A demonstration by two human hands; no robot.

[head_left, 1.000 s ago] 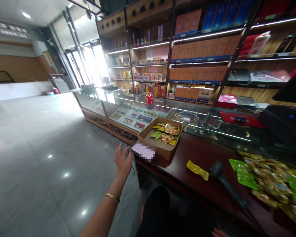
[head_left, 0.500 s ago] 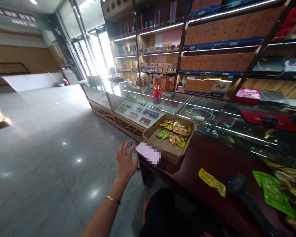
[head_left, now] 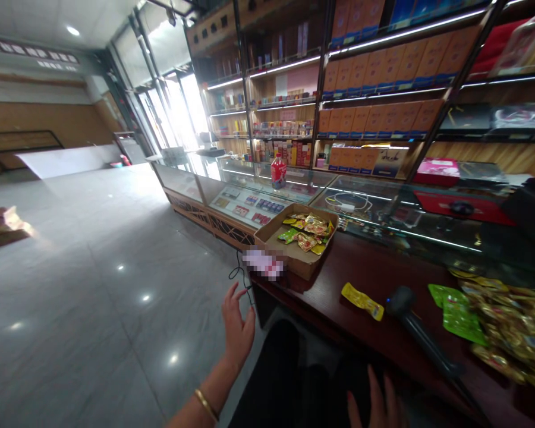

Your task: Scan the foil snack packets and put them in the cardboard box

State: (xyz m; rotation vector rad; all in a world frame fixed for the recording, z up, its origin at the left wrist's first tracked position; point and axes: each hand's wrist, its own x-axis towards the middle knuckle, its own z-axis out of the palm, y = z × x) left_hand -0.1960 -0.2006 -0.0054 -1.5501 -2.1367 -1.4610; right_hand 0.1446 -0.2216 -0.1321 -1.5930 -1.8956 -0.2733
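Note:
My left hand (head_left: 238, 324) hangs in the air beside the left end of the dark wooden counter (head_left: 383, 279), fingers apart, holding nothing. A blurred phone (head_left: 264, 264) lies on the counter corner just above and to the right of it. My right hand (head_left: 377, 403) shows at the bottom edge, fingers spread over my dark lap, empty. A cardboard box (head_left: 294, 244) with several yellow and green snack packets stands behind the phone. One yellow packet (head_left: 362, 300) lies alone on the counter next to a black barcode scanner (head_left: 421, 336).
A heap of green and gold packets (head_left: 499, 327) covers the counter's right end. Glass display cases (head_left: 249, 202) run back to the left, with a red bottle (head_left: 277, 172) on top. Stocked shelves (head_left: 383, 77) line the wall. A grey tiled floor (head_left: 93, 267) spreads left.
My left hand has pulled back and down from the phone toward me. My right hand has come into view at the bottom. The view has shifted slightly.

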